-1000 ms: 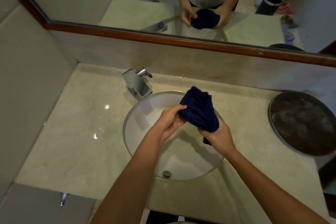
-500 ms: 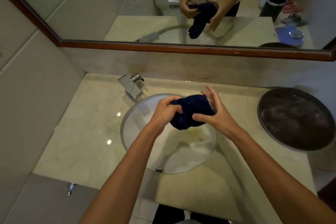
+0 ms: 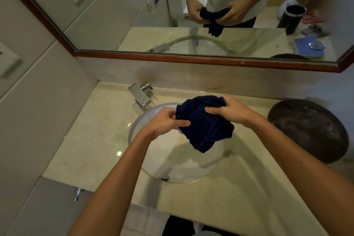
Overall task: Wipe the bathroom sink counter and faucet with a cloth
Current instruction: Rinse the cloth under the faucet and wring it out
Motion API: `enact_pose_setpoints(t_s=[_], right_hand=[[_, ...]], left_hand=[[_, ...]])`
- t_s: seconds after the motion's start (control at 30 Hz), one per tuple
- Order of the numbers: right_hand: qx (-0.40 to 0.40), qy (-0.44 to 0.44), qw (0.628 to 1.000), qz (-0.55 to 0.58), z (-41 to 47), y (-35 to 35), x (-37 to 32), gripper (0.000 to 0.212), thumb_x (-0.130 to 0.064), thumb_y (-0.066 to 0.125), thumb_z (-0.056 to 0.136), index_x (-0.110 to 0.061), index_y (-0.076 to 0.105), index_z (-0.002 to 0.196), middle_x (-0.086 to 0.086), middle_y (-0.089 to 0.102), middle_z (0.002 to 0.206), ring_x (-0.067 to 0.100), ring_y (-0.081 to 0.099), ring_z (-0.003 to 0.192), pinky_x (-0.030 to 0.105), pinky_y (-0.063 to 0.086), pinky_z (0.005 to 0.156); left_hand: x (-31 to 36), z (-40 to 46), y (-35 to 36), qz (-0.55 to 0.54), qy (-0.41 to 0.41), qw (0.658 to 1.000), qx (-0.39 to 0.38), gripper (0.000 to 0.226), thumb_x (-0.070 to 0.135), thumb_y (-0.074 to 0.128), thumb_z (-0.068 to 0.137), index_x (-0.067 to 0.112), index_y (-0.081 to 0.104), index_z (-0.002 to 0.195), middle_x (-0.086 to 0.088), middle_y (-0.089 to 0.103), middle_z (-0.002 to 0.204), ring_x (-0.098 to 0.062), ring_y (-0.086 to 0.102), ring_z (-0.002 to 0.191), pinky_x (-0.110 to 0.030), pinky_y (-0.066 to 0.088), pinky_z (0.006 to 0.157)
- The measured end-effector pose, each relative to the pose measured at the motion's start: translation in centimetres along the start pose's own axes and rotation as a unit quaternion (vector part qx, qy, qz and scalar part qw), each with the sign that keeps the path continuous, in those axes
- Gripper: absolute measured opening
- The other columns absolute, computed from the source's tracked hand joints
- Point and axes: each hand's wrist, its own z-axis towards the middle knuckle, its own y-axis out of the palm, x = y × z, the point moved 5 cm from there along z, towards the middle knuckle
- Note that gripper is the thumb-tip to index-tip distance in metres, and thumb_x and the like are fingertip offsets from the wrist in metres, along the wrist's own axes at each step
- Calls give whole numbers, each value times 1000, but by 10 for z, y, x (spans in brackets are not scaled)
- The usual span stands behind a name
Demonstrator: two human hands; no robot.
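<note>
A dark navy cloth [image 3: 206, 126] hangs bunched over the white round sink basin [image 3: 153, 157]. My left hand [image 3: 166, 122] pinches its left edge, thumb on top. My right hand [image 3: 229, 110] grips its upper right part with curled fingers. Both hands hold the cloth in the air above the basin. The chrome faucet [image 3: 141, 94] stands at the back left of the basin, apart from the cloth. The beige marble counter [image 3: 92, 140] spreads around the sink.
A dark round tray [image 3: 308, 130] lies on the counter at the right. A wood-framed mirror [image 3: 191, 61] runs along the back wall above a low backsplash. A tiled wall [image 3: 38, 111] closes the left side. The drain [image 3: 165, 178] sits at the basin's near edge.
The cloth has been spread wider between my hands and now hangs lower. My right hand went from open fingers against the cloth to gripping it.
</note>
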Motion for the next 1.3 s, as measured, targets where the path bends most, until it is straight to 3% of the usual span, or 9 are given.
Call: enact_pose_setpoints(t_s=[0.2,0.4,0.5,0.67,0.83,0.9,1.0,1.13,1.3], right_hand=[[19,14,996,82,-3,-6,16,24,-29,73,94,-23,73,117,-2,78,107,18,75,100,38,60,92],[79,-64,992,-69,-4,-8,17,21,-34,70,95,-15,76,100,3,78,92,21,74,88,49,59,85],[48,-81,984,151,-9,-2,22,31,-30,71,94,-16,68,122,0,77,114,18,72,107,34,59,89],[-57,15,910,410,-11,33,46,44,-19,69,93,-16,59,135,5,68,133,22,66,121,39,54,100],[86,91,959,255,-5,42,69,76,-18,83,84,-15,42,148,3,61,138,23,66,116,38,57,96],[119,99,967,202,-2,46,77,97,-28,83,84,-25,21,158,-1,51,142,22,60,123,40,53,103],[151,73,974,153,-2,54,76,87,-40,80,85,-46,21,148,1,55,138,22,63,116,45,56,99],[102,-36,990,88,-1,66,55,90,-33,91,74,-43,24,135,-11,52,129,10,62,113,35,57,92],[14,-66,981,-181,21,93,42,89,-32,95,66,-39,43,139,-9,54,136,10,57,118,25,49,90]], left_hand=[[15,0,0,-46,24,997,57,28,9,67,92,19,73,117,-5,75,117,-26,70,112,-52,53,103],[33,-8,-1,19,99,990,103,30,7,62,95,19,66,122,-5,73,114,-21,70,106,-45,58,95],[38,-11,-4,-19,118,985,123,27,7,61,98,18,67,122,-5,73,116,-23,70,109,-40,59,93],[23,-11,-1,-120,45,983,134,27,19,65,99,26,66,125,0,73,122,-20,70,111,-38,58,96],[-23,-16,-6,41,-37,980,191,55,28,61,102,35,33,148,-4,62,130,-20,68,106,-42,60,93],[-37,-20,-3,12,-49,977,209,49,27,59,103,39,35,144,-8,65,124,-23,71,100,-41,62,86],[-46,-26,-4,-52,-33,976,207,28,23,57,105,33,53,130,-10,68,120,-25,73,90,-30,59,63],[-57,-31,-13,-205,-19,967,151,24,21,63,101,23,67,125,-6,64,134,-26,71,109,-35,59,77],[-73,-34,-47,-148,-35,987,49,86,5,93,67,28,57,142,0,62,137,-22,65,122,-45,57,98]])
